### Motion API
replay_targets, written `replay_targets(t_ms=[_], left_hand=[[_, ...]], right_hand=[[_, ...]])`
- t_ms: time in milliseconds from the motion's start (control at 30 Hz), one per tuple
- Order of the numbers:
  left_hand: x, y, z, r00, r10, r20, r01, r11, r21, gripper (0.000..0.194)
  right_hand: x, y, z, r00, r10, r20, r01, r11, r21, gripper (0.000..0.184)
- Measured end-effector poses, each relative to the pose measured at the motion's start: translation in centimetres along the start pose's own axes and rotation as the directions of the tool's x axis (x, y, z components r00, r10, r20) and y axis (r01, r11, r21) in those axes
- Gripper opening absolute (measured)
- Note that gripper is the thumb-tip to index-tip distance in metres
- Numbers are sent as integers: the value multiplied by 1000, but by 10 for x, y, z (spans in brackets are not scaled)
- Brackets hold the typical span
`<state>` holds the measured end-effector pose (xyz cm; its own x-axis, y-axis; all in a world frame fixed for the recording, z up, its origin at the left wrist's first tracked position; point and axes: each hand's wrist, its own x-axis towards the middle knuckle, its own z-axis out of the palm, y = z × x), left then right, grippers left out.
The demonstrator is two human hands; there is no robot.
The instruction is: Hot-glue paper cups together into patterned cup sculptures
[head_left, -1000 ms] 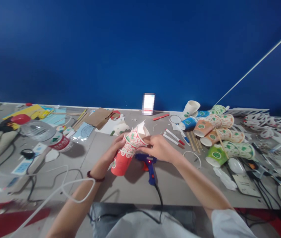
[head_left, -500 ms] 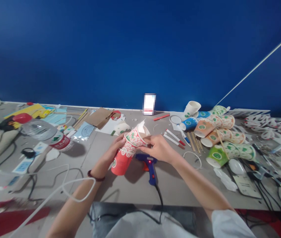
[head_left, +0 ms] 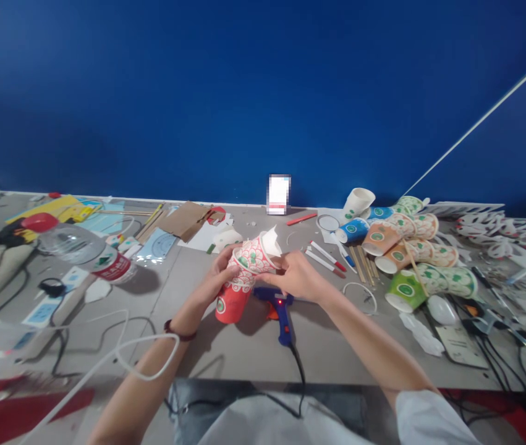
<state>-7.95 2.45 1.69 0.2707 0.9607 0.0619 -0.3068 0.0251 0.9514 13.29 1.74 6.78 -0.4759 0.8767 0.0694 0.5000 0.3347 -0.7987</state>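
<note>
Two red-and-white patterned paper cups (head_left: pixel 235 300) are joined rim to rim and tilted in front of me, with white paper (head_left: pixel 269 240) poking out at the upper end. My left hand (head_left: pixel 219 275) is wrapped round the cups from the left, at their middle. At the upper cup's right side my right hand (head_left: pixel 297 275) has its fingers closed against the cup; part of its fingertips is hidden. Just below, a blue glue gun (head_left: pixel 284 318) with a red light lies on the table, its cord running toward me.
To the right lie several joined paper cups (head_left: pixel 406 290), wooden sticks (head_left: pixel 362 264) and markers (head_left: pixel 325 256). A water bottle (head_left: pixel 81 247), a power strip (head_left: pixel 54 312) and cardboard (head_left: pixel 186 220) are on the left. A lit phone (head_left: pixel 279 194) stands against the blue wall.
The cups have turned more upright in my hands, and their lower end has shifted slightly right. Both hands remain on them.
</note>
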Motion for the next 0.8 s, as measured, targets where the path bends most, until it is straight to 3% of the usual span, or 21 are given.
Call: replay_targets(t_ms=[300,533,700,800], left_hand=[[1,0,-1,1000,0,7,0,1000,-6,55],[3,1,1,997,47,-55,-46,999,10,54],[4,1,1,993,87,-81,-84,996,38,55],[5,2,0,993,97,-70,-93,994,62,53]], right_hand=[[0,3,7,996,-35,-81,35,999,2,23],[2,-1,-1,998,14,-65,-6,993,115,22],[5,1,-8,989,7,-148,15,989,144,28],[7,4,-14,991,-41,-130,62,984,165,28]])
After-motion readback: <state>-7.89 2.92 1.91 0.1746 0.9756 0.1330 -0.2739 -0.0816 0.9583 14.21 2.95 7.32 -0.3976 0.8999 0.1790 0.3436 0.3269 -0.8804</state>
